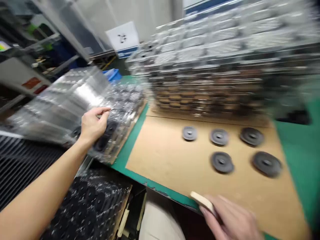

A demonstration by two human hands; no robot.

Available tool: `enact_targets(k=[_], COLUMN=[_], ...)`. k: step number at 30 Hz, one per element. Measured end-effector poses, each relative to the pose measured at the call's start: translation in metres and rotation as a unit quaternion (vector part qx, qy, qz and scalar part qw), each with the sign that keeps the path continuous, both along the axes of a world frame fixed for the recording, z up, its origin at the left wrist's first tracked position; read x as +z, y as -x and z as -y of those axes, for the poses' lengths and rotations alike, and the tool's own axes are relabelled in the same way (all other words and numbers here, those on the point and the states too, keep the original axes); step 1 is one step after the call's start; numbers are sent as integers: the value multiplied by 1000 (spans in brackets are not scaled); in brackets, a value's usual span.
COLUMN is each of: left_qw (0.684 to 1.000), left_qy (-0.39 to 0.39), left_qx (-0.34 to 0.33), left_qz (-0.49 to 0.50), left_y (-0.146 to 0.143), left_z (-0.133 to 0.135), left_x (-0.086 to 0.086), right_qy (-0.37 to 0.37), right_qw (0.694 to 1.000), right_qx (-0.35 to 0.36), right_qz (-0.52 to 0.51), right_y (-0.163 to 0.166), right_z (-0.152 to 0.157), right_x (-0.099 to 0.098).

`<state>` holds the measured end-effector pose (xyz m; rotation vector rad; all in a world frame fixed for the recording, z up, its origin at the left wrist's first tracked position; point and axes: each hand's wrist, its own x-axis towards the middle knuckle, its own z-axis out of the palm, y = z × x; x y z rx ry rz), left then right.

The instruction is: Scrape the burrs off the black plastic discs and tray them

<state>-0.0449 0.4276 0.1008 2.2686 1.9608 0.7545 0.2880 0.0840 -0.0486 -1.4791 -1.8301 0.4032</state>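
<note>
My left hand [93, 125] is closed in a pinch at the edge of a clear plastic tray [72, 91], which slants up on the left. Under that hand lies another clear tray with dark parts [125, 100] in its pockets. Low on the right, my right hand [228, 216] is wrapped round a pale wooden handle [202, 200]; the rest of the tool is hidden in the grip. Several dark grey round discs [222, 162] with raised centres lie apart on a cardboard sheet [162, 156], beyond my right hand. Motion blurs the picture.
A tall stack of clear trays [207, 73] stands at the back of the green table [130, 143]. Below the table's left edge sits another tray of black parts [87, 203]. A blue bin [112, 74] and a white sign [123, 36] are farther back.
</note>
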Motion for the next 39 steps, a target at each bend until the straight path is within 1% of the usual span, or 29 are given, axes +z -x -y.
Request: enact_targets(k=[2,3,5,6,7,8,10,12,14,18,22,26,28,30,32,34,37,39], left_qw=[990,975,936,914,899,890,888,894,901,915,928,942,945,939,917,879,794,742], left_qy=[57,92,157,188,211,227,236,227,216,199,192,199,210,234,271,312,372,403], left_qx=[-130,-197,-312,-357,-382,-394,-395,-387,-374,-347,-319,-267,-229,-193,-161,-130,-87,-62], left_qz=[24,31,36,38,35,29,7,-16,-34,-46,-20,49,100,163,243,338,473,533], left_y=[-50,-74,-119,-140,-159,-176,-204,-222,-233,-239,-244,-244,-238,-226,-209,-191,-169,-158], left_z=[28,42,63,71,76,80,82,83,86,97,109,124,136,152,176,209,272,316], left_x=[-11,-19,-38,-48,-57,-65,-75,-78,-76,-71,-71,-71,-68,-64,-61,-62,-69,-75], right_qy=[-18,-14,-14,-12,-12,-12,-14,-16,-13,-11,-15,-15,-21,-26,-32,-41,-82,-119], right_qw=[1000,1000,999,998,998,997,996,996,996,996,995,993,991,988,985,986,990,989], right_qx=[1,-6,-39,-54,-68,-78,-91,-92,-89,-92,-101,-118,-131,-151,-165,-161,-112,-67], right_qz=[-2,1,8,11,11,10,6,4,9,18,14,7,-1,-12,-22,-27,-41,-50], right_y=[3,4,5,6,7,8,10,9,8,6,8,8,7,7,11,21,41,54], right_z=[-5,-8,-11,-11,-10,-9,-7,-6,-5,-5,-4,-5,-5,-3,6,21,47,62], right_x=[11,15,22,23,24,25,24,24,24,27,29,31,32,34,36,38,39,38])
